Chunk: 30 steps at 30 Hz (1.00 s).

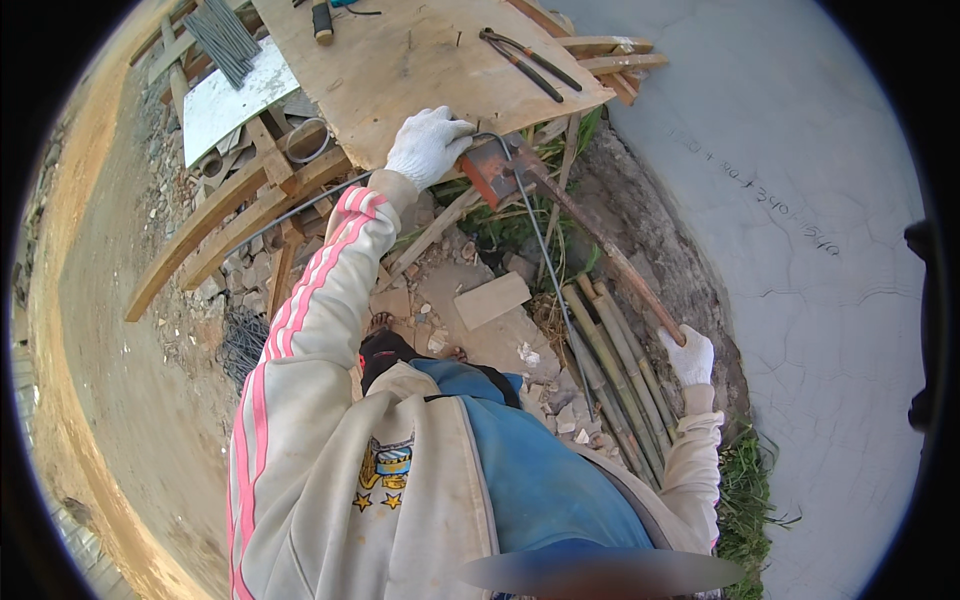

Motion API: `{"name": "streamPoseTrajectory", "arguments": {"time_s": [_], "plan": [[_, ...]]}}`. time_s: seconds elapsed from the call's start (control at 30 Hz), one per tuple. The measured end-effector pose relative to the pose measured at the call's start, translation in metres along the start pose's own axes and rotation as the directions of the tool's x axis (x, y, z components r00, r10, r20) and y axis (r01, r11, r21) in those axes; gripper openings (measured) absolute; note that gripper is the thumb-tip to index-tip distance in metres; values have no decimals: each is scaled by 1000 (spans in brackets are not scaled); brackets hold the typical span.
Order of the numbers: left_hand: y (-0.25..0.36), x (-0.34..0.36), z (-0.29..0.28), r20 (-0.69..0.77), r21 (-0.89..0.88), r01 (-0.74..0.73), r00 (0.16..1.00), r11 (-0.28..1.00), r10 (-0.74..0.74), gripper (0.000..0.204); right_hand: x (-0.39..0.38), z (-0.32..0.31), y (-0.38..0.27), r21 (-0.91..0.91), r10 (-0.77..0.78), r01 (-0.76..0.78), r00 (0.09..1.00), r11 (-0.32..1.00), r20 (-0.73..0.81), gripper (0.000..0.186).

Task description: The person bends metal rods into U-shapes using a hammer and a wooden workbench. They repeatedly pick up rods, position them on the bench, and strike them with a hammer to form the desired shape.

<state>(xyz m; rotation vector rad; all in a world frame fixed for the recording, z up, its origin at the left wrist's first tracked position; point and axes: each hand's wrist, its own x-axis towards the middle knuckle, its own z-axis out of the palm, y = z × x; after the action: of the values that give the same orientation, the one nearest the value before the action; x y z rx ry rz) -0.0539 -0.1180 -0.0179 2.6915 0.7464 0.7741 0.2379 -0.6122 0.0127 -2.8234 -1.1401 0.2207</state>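
Note:
My right hand, in a white glove, is closed round the lower end of a long rusty metal bar. The bar slants up to an orange-red metal block at the board's near edge. A thin grey steel rod curves sharply at the block and runs down past the bar. My left hand, also gloved, is curled over the rod beside the block; its palm side is hidden. To the left, a length of rod emerges behind my left sleeve; whether it is the same rod is unclear.
On the wooden board lie pincers and a black-handled tool. Cut rods rest on a white panel at left. Bamboo poles, bricks and rubble lie below. A grey wall stands at right.

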Motion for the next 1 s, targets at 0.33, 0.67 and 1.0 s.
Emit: {"name": "streamPoseTrajectory", "arguments": {"time_s": [0.33, 0.67, 1.0], "plan": [[3, 0, -3, 0, 11, 4, 1000, 1000, -4, 24, 114, -16, 27, -143, -285, 280, 958, 949, -15, 42], [2, 1, -4, -1, 5, -2, 1000, 1000, 2, 23, 180, -31, 27, -250, -338, 334, 941, 909, 29, 31], [2, 0, -3, 13, 5, 11, 1000, 1000, -11, 24, 143, -15, 30, -180, -290, 286, 957, 941, 2, 22]]}}
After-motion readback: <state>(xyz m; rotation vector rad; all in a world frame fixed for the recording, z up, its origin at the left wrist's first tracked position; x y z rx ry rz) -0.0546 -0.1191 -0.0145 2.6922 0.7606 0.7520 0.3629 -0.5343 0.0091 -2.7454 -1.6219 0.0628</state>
